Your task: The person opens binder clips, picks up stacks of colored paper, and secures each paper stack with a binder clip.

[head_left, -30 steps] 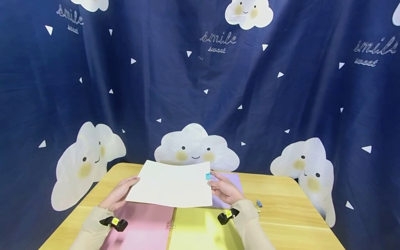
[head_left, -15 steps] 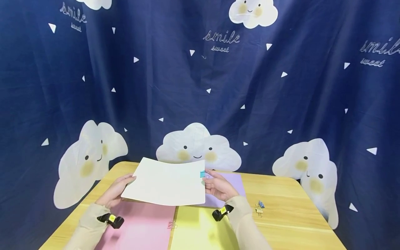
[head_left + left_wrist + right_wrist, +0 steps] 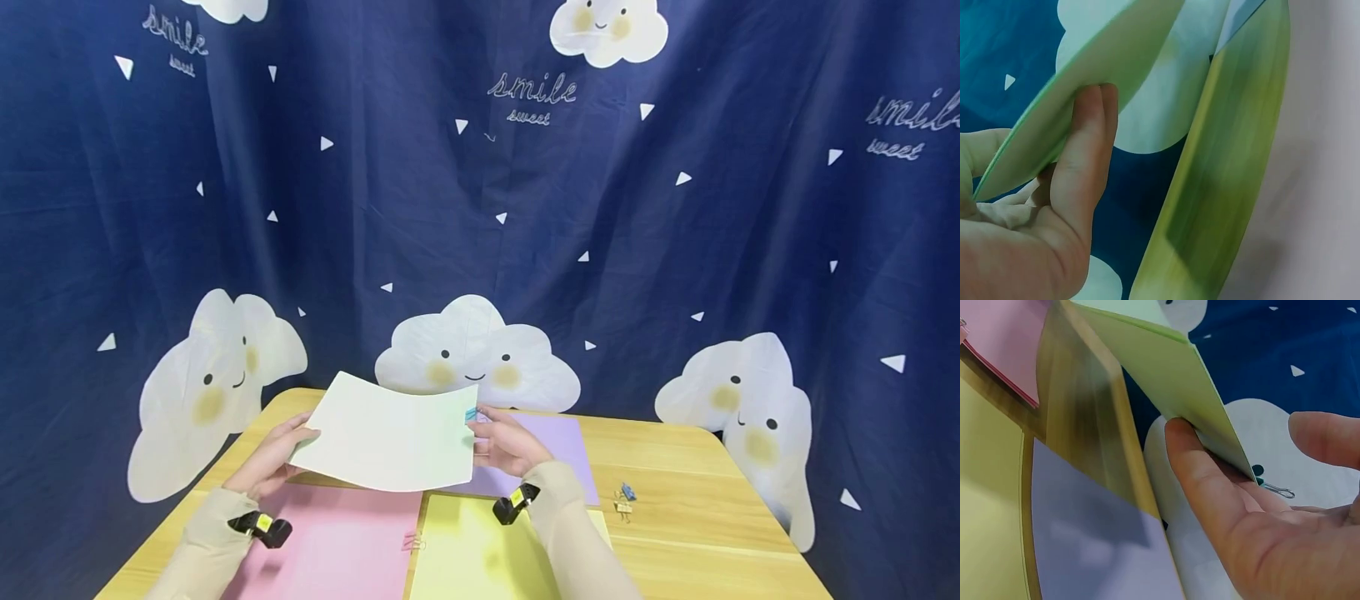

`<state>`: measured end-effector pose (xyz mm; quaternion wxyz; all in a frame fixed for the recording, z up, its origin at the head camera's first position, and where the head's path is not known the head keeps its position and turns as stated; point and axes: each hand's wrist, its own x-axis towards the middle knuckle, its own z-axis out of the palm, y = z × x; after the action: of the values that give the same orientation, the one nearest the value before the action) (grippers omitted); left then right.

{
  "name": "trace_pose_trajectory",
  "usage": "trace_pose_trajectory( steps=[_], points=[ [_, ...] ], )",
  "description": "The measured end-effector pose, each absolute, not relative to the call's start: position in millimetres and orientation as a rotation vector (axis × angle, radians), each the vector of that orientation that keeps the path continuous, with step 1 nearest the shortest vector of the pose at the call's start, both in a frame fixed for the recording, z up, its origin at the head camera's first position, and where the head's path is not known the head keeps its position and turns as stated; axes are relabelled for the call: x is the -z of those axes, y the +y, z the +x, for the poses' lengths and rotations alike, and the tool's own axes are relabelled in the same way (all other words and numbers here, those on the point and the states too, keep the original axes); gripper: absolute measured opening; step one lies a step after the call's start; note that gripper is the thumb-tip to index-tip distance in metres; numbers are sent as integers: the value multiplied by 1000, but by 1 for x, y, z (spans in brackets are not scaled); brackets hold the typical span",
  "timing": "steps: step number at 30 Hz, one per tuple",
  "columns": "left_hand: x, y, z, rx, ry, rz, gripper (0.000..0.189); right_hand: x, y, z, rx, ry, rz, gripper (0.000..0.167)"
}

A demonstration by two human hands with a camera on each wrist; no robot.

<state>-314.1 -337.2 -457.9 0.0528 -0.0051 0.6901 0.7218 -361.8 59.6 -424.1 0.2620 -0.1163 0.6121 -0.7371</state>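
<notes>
A pale stack of paper (image 3: 390, 429) is held above the table, bowed down in the middle. On its right edge sits a teal binder clip (image 3: 471, 415), whose wire handle shows in the right wrist view. My left hand (image 3: 273, 454) pinches the stack's left edge, thumb on one face and fingers on the other, as the left wrist view shows. At the right edge, my right hand (image 3: 510, 440) has its fingers stretched against the underside, near the clip. Its thumb (image 3: 1325, 439) stands apart from the paper in the right wrist view.
On the wooden table (image 3: 690, 500) lie pink paper (image 3: 337, 533) with a pink binder clip (image 3: 409, 542), yellow paper (image 3: 465, 550) and purple paper (image 3: 570, 450). A blue clip (image 3: 627, 492) and a yellow clip (image 3: 623, 507) lie right of them. A dark blue curtain (image 3: 450, 208) hangs behind.
Both hands and the stack have moved left, the right hand further than the left. The stack bows more now. More of the purple paper and the loose clips shows.
</notes>
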Motion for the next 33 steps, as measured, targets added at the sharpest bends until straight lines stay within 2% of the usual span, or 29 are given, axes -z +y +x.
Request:
trace_pose_trajectory(
  steps=[4, 15, 22, 33],
  points=[
    [462, -342, -315, -2229, 2069, 6, 73, 426, 50, -365, 1980, 1655, -316, 71],
    [476, -363, -316, -2306, 2036, -21, 74, 438, 18, -370, 2048, 1617, -346, 52],
    [485, -376, -320, -2304, 2025, -35, 74, 447, 4, -370, 2071, 1595, -284, 65],
    [491, -387, -325, -2296, 1998, -78, 76, 459, -5, -368, 2054, 1594, -188, 70]
  ],
)
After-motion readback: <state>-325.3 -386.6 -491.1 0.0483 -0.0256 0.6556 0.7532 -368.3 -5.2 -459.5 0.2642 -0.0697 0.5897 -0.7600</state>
